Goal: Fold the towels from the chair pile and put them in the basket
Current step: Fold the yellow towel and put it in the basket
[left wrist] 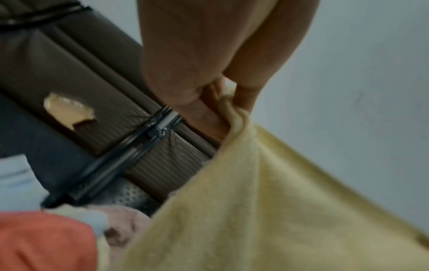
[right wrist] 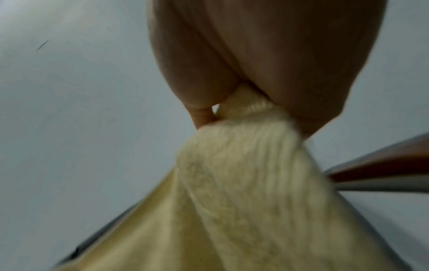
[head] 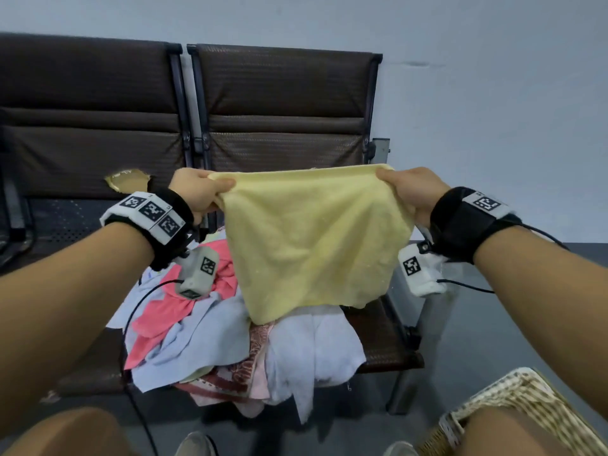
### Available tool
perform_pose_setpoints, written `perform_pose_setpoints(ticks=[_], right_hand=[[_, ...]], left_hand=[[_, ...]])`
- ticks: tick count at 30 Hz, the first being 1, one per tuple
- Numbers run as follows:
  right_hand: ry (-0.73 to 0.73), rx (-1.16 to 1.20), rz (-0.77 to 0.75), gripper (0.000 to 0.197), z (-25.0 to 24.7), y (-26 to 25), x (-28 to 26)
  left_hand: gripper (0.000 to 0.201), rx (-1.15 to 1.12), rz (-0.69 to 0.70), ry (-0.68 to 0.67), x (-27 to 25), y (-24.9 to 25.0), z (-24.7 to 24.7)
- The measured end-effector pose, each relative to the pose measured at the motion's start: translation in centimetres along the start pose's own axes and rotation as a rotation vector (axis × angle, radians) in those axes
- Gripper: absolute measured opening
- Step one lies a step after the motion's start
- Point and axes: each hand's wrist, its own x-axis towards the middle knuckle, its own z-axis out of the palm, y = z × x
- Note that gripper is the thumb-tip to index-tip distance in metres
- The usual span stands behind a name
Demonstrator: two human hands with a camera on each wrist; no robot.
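Observation:
A pale yellow towel (head: 312, 238) hangs spread in the air above the chair pile. My left hand (head: 200, 189) pinches its upper left corner and my right hand (head: 408, 189) pinches its upper right corner. In the left wrist view the yellow towel (left wrist: 267, 210) bunches between thumb and fingers (left wrist: 204, 111). The right wrist view shows the yellow towel (right wrist: 243, 174) gathered in my grip. Below it lies the pile of towels (head: 237, 343), pink, light blue, white and patterned, on the brown chair seat (head: 381, 340). The wicker basket (head: 513, 399) stands at the lower right.
A second brown chair (head: 85, 126) stands to the left, with a tear in its backrest (head: 128, 179). A grey wall (head: 493, 93) is behind. My knees and shoes fill the bottom edge. A cable (head: 131, 324) runs down from the left wrist.

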Motion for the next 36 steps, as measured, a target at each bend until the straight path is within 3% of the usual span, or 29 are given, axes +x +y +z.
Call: perform_pose_setpoints(ticks=[6,9,12,16,19,22,23,25,26,28,29,33,36], right_hand=[[-0.118,0.123,0.162,0.035,2.8,-1.6,-1.6],[-0.181,0.186,0.141,0.036,5.1,-1.6,-2.7],[-0.337,0.287,0.14,0.045,6.5,-1.9,-3.9],[-0.444,0.283,0.097,0.04,5.9,-1.3,-4.6],[-0.467,0.263,0.058,0.029,5.5,-0.6,-4.8],[-0.438,0.207,0.043,0.011,5.7,-0.8,-5.3],[-0.438,0.188,0.033,0.014,5.7,-0.9,-5.4],[-0.468,0.188,0.007,0.027,5.5,-1.2,-5.5],[-0.487,0.205,0.0,0.035,5.3,-1.4,-5.5],[-0.488,0.227,0.01,0.044,4.9,-1.6,-5.0],[-0.461,0.215,0.018,0.044,4.7,-1.5,-4.6],[-0.404,-0.005,-0.052,0.03,3.2,-0.8,-2.3],[-0.332,-0.397,-0.234,0.011,2.2,-0.1,-0.5]], left_hand=[[0.006,-0.315,-0.24,-0.23,-3.4,3.2,5.5],[0.01,-0.357,-0.202,-0.259,-5.9,3.6,8.7],[0.017,-0.294,-0.122,-0.325,-8.2,3.7,11.0],[0.029,-0.472,-0.165,-0.422,-9.3,4.0,10.5],[0.034,-0.469,-0.122,-0.323,-8.7,3.3,9.6],[0.029,-0.173,0.102,-0.074,-7.6,2.2,9.2],[0.034,-0.102,0.134,-0.079,-7.2,1.9,9.0],[0.049,-0.07,0.082,-0.276,-6.8,1.2,8.6],[0.045,-0.075,0.02,-0.421,-6.7,0.8,8.3],[0.021,-0.108,-0.101,-0.632,-6.9,0.6,7.8],[0.013,-0.119,-0.115,-0.66,-6.8,0.4,7.7],[0.025,-0.125,0.013,-0.475,-4.4,-0.1,7.8],[0.022,0.025,0.203,-0.343,-2.5,0.2,7.8]])
